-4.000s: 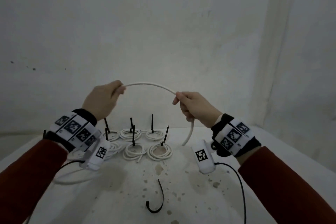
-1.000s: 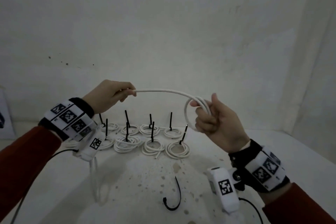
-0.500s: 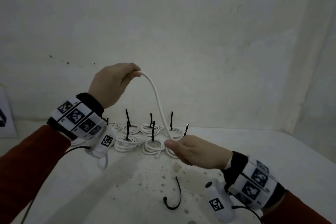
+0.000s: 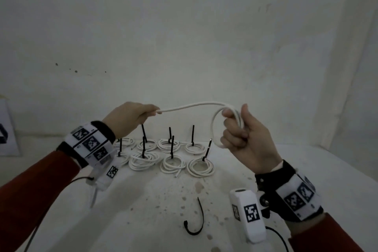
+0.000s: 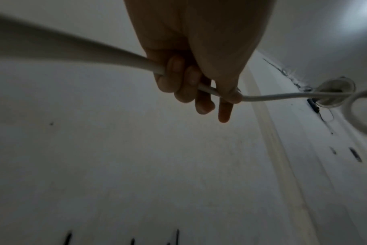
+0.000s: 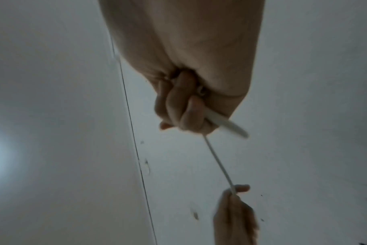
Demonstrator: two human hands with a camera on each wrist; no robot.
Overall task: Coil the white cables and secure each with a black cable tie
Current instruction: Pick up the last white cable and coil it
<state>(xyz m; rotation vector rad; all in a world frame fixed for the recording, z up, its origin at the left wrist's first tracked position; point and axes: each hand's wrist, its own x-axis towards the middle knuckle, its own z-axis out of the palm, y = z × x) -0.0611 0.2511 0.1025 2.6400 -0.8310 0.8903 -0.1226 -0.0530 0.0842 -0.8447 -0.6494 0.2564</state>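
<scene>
Eight tied coils (image 4: 166,154) on stained white table (image 4: 143,210), bare wall (image 4: 184,37) behind.

In the left wrist view, the white cable (image 5: 52,48) blurs toward the left edge; its loop (image 5: 358,116) is cut off at the right edge, hiding the right hand.

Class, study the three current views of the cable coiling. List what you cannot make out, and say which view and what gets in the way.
- Head view: how many loops the right hand holds; its fingers cover the white cable.
- Head view: the rearmost tied coils, partly behind the left hand and wrist.
- Left wrist view: the cable's trailing part, blurred and cut off by the edge.
- Right wrist view: the coil, hidden inside the fist.
</scene>
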